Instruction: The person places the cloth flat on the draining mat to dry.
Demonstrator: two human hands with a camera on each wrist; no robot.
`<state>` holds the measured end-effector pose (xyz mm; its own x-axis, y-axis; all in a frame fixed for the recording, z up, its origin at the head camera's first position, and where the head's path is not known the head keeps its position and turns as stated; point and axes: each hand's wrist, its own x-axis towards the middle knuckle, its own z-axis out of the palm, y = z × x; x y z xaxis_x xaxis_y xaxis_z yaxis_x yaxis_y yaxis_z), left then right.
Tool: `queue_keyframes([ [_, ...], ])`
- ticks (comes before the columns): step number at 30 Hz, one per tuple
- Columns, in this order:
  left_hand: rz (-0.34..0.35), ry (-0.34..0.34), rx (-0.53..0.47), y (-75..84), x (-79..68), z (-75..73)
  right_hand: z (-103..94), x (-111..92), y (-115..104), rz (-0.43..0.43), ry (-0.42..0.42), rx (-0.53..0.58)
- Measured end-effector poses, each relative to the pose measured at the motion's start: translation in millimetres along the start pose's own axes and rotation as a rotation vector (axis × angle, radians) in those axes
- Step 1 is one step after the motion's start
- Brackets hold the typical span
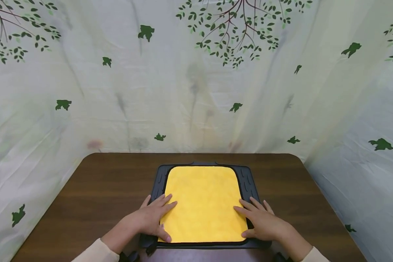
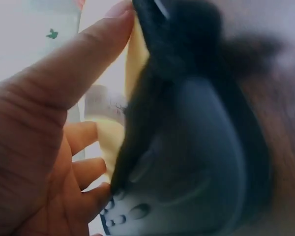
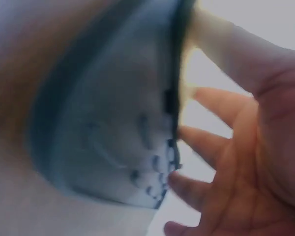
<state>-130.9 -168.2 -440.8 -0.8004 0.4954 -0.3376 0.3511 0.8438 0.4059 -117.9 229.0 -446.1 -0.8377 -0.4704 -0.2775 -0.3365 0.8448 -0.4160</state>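
A flat yellow panel (image 1: 203, 203) with rounded far corners lies within a dark grey, ridged frame (image 1: 249, 182) on the brown table. My left hand (image 1: 152, 215) rests at the panel's left edge, fingers spread and fairly straight, thumb near the front corner. At the right edge my right hand (image 1: 262, 220) lies in much the same way, fingertips touching the yellow surface and the frame. In the left wrist view, a small pale label (image 2: 105, 101) shows on the yellow surface near the thumb. The frame's grey edge (image 3: 113, 118) appears blurred beside the right fingers.
The dark brown wooden table (image 1: 111, 189) has rounded far corners. Behind it and along the sides hangs a pale cloth (image 1: 196, 91) printed with green leaves and branches. A small black piece (image 1: 151, 249) sits by the frame's front left corner.
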Motion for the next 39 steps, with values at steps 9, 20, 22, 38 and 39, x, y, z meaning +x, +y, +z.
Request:
queue_keyframes([
  [9, -0.039, 0.006, 0.005, -2.7, -0.7, 6.9, 10.8, -1, -2, 0.01, 0.037, 0.029],
  [20, -0.053, 0.05, 0.016, -10.1, -15.4, 8.2, 15.0, -7, 9, 0.061, 0.023, 0.116],
  [22, -0.061, 0.057, 0.018, -10.9, -16.2, 7.1, 14.3, -6, 10, 0.061, 0.03, 0.116],
  [38, -0.173, 0.064, -0.076, -24.3, -23.4, -0.9, 4.3, 0, 13, 0.094, 0.047, 0.119],
  [39, -0.18, 0.064, -0.092, -25.5, -24.4, -1.1, 3.7, 0, 14, 0.091, 0.044, 0.131],
])
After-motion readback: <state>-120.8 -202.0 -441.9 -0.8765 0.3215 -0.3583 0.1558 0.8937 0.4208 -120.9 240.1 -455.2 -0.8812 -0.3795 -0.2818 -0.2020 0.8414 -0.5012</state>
